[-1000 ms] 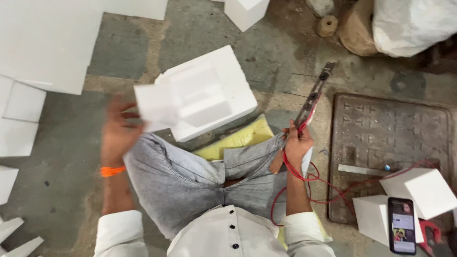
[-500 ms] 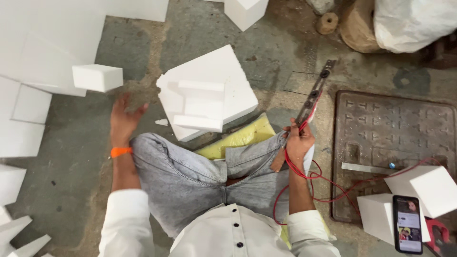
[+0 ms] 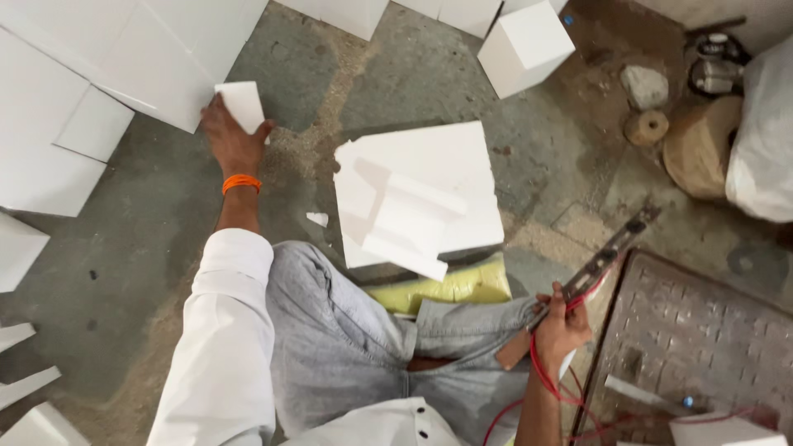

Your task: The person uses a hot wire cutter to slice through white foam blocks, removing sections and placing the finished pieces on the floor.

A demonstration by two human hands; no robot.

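A small white foam block is gripped by the left hand, fingers closed around its lower end, at the edge of a stack of large white foam sheets on the grey concrete floor. A long metal cutting tool with a red cable is clasped in the closed right hand, apparently kept ready. A stepped white foam slab lies between, on a yellow cushion. Bare floor remains beside the left arm.
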